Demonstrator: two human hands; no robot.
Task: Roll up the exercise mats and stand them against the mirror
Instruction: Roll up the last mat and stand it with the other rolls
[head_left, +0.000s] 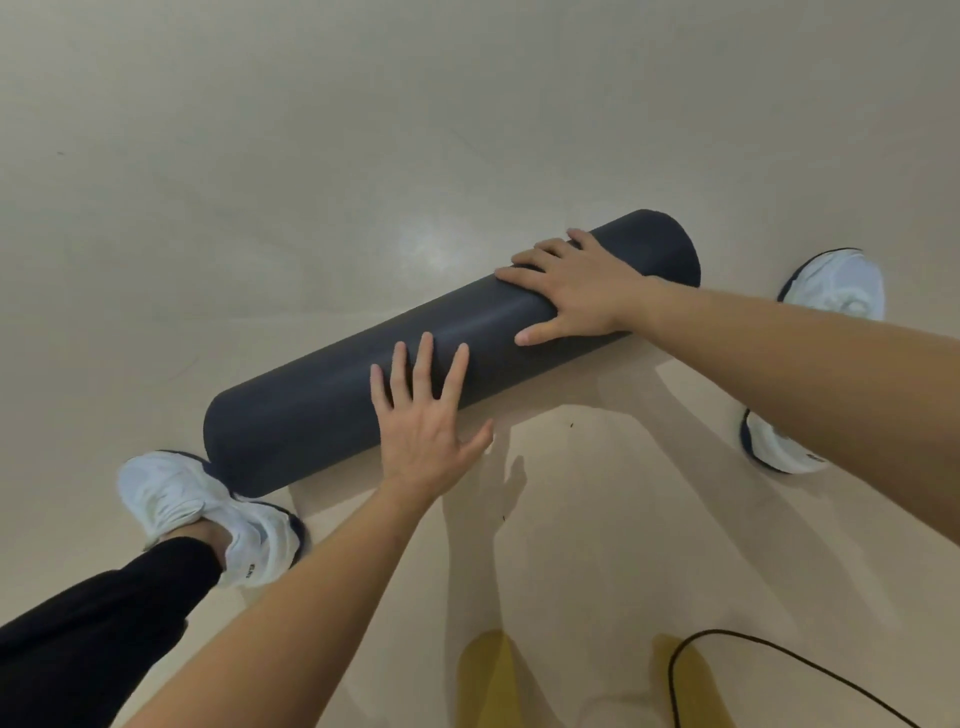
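Observation:
A dark grey exercise mat, fully rolled into a thick cylinder, lies on the floor and runs from lower left to upper right. My left hand rests flat on the near side of the roll at its middle, fingers spread. Nearer the roll's far right end, my right hand presses palm-down on top of it with the fingers apart. Neither hand wraps around the roll. No mirror is in view.
The floor is smooth beige and stretches away beyond the roll. My white shoes stand at the roll's left end and to its right. A black cable loops at the bottom right.

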